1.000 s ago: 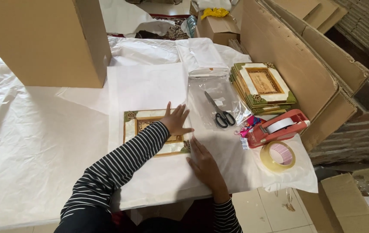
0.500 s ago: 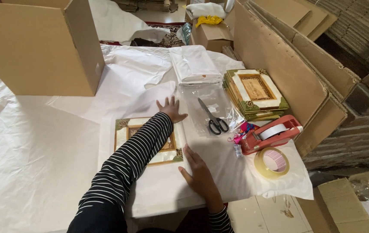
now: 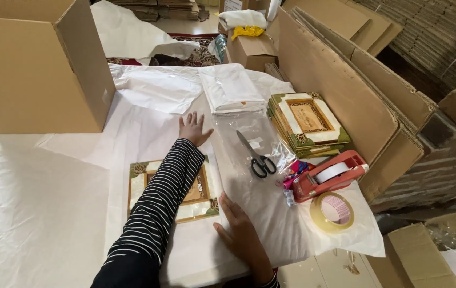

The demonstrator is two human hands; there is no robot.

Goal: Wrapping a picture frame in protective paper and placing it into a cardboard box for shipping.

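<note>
Here, a person leans over a table draped in white paper (image 3: 36,213), seen from above. A framed picture (image 3: 198,192) with a green and cream border and a brown centre lies flat on a white wrapping sheet (image 3: 148,128) near the front of the table.

The left hand (image 3: 193,129), on an arm in a black and white striped sleeve that crosses the picture, rests flat on the sheet just beyond the picture's far edge, fingers spread and holding nothing. The right hand (image 3: 238,232) lies flat just to the right of the picture's near corner, fingers together, pressing the paper there and gripping nothing.

Right of the picture, black-handled scissors (image 3: 257,157) lie closed on a clear plastic bag (image 3: 254,136). Further right of the picture sits a red tape dispenser (image 3: 332,176) with a white roll, and nearer the front edge lies a loose roll of clear tape (image 3: 333,212).

Beyond the scissors, right of the picture and further back, stands a stack of matching frames (image 3: 307,122) with green and cream borders. Left of that stack, a folded pile of white sheets (image 3: 230,90) lies flat.

Far left and behind the picture stands a large open brown cardboard box (image 3: 30,74). Flat sheets of brown cardboard (image 3: 340,80) lean along the right, behind the stack of frames. A smaller brown box (image 3: 252,48) sits at the back, topped with a white bundle and something yellow.
</note>
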